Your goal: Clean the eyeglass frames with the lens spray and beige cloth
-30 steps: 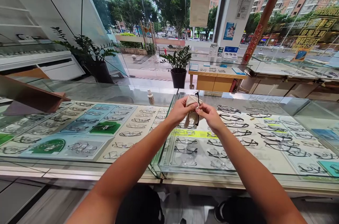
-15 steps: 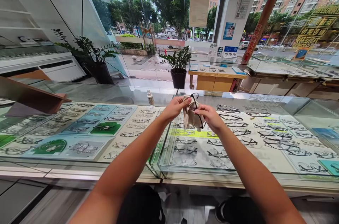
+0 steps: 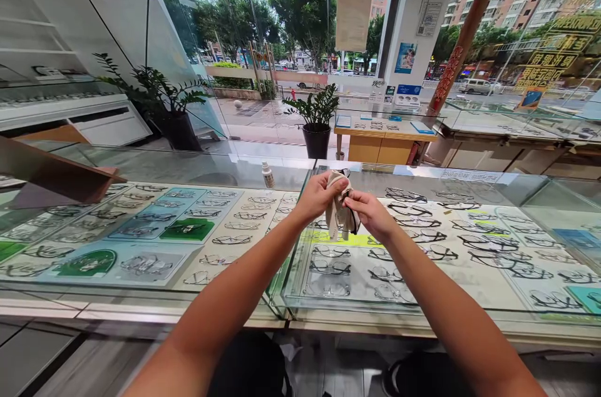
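Observation:
Above the glass counter, my left hand [image 3: 319,198] pinches a beige cleaning cloth [image 3: 334,221] that is folded around part of a pair of glasses. Dark-framed glasses [image 3: 355,221] show at the cloth's right edge, and the rest of the frame is covered by cloth and fingers. My right hand [image 3: 369,211] grips the glasses near their middle with thumb and fingertips, close beside the left. On the counter top, left of my hands, a small white spray bottle [image 3: 267,175] stands upright.
Beneath the glass counter top [image 3: 225,165] lie rows of eyeglasses [image 3: 330,267]. A brown angled board [image 3: 51,165] stands on the left. Beyond the counter are a potted plant [image 3: 316,134] and a wooden display table [image 3: 382,145] by the window.
The cloth has been folded further over the glasses, and my left thumb now presses on it. The glasses have turned, with less of the dark frame showing.

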The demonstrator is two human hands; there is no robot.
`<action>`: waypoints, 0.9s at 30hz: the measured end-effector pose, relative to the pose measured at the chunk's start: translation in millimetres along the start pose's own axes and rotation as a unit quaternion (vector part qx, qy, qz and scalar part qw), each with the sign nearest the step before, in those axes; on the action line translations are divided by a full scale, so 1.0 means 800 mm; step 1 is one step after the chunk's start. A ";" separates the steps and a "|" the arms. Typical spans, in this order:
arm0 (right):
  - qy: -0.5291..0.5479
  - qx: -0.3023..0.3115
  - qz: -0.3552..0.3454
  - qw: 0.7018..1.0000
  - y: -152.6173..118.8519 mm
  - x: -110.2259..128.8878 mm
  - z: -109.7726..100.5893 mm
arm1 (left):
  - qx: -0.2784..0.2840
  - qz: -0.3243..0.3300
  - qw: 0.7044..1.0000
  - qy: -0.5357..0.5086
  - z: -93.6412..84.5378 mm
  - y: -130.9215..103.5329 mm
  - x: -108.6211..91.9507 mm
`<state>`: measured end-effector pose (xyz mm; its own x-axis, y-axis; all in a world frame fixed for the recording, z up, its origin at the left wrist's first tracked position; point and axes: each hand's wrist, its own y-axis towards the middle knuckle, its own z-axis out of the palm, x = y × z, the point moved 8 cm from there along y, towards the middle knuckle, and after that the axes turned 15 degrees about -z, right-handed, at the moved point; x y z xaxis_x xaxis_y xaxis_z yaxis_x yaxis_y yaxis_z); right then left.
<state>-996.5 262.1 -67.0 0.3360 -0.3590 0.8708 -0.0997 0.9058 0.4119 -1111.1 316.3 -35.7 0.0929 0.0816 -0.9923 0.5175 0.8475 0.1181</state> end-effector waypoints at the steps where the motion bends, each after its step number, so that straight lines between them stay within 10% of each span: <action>1: -0.003 0.004 -0.002 1.000 0.000 0.000 0.002 | -0.004 -0.003 1.000 -0.001 -0.001 0.000 0.000; 12: 0.029 -0.039 0.035 0.998 0.001 0.007 -0.014 | 0.130 -0.043 0.991 0.001 -0.009 0.002 -0.005; 21: 0.032 -0.024 0.009 0.999 -0.003 -0.006 0.007 | 0.012 -0.004 1.000 0.006 -0.005 0.004 0.002; 27: 0.015 -0.037 0.021 0.999 -0.001 0.003 -0.008 | 0.110 -0.041 0.993 0.029 -0.019 0.007 -0.003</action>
<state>-989.5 261.6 -66.9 0.3600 -0.3143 0.8784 -0.0460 0.9344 0.3531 -1121.2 328.6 -33.1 -0.0035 0.0525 -0.9986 0.6944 0.7187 0.0354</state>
